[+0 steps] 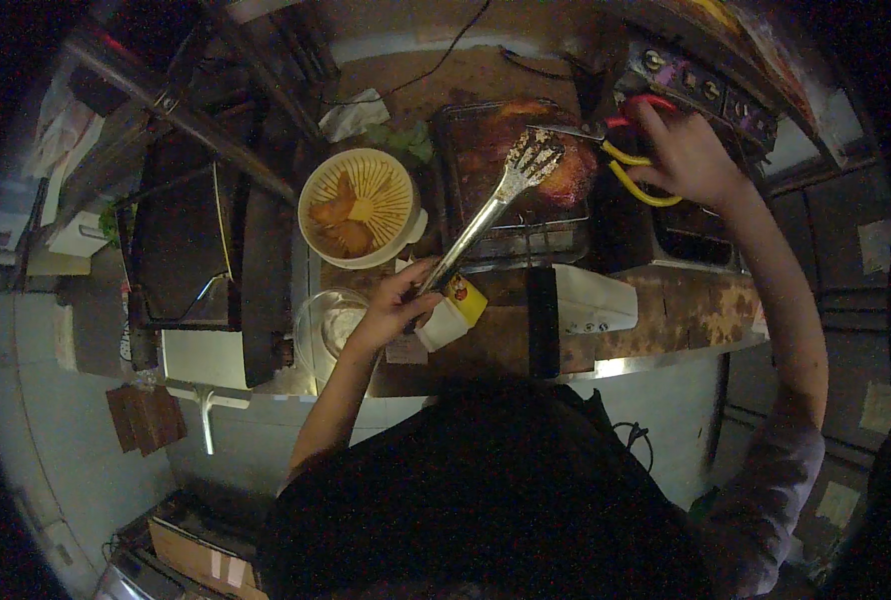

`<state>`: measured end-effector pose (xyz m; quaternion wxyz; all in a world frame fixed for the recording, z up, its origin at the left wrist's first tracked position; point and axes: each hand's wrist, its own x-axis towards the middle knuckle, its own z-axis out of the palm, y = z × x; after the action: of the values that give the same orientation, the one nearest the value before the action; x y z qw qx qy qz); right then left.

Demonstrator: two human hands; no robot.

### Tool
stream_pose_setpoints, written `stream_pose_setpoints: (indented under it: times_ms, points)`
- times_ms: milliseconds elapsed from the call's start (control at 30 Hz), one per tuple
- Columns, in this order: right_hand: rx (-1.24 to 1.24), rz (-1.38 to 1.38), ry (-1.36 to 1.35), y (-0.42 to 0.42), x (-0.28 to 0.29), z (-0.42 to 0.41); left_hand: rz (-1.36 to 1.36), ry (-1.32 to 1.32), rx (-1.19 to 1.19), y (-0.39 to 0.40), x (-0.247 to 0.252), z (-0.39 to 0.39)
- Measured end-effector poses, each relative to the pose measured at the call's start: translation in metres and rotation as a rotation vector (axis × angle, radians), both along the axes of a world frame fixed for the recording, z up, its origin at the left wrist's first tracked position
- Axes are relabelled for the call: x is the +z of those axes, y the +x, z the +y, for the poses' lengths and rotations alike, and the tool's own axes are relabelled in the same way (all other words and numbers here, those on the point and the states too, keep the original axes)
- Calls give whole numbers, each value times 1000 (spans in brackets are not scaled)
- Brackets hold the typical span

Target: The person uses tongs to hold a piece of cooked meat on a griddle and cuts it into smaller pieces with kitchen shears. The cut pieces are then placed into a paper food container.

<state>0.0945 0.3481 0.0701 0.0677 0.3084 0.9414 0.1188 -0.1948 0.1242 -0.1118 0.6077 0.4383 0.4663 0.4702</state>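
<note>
My left hand (400, 304) grips the handle end of long metal tongs (483, 206). Their scalloped, crusted tips reach over a wire-racked tray (483, 240) that holds browned, glossy food (569, 176), perhaps roasted meat. A small white and yellow paper carton (453, 315) is right beside my left fingers; whether they hold it too, I cannot tell. In my right hand (689, 157) are scissors with red and yellow handles (637, 176). Their blades (573, 130) point left, across the tong tips. What lies between the tong tips is too blurred to make out.
Left of the tray stands a pale slotted strainer basket (370, 180) with brown fried pieces. A clear bowl (333, 330) sits near the counter's front edge. A white paper bag (595, 300) lies right of centre. Control knobs (685, 79) line a panel at the upper right.
</note>
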Motion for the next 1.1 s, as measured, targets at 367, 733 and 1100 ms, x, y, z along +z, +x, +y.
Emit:
stream_pose_setpoints:
  times_ms: [367,733,1100]
  points:
    - [126,-17,46,-1,-6,5,55,16,23,3,0,1]
    - [-37,41,-151,-3,-32,4,160,56,21,6,-9,1]
    - [-454,308,-552,2,-54,-12,-18,-168,37,10,-18,-7]
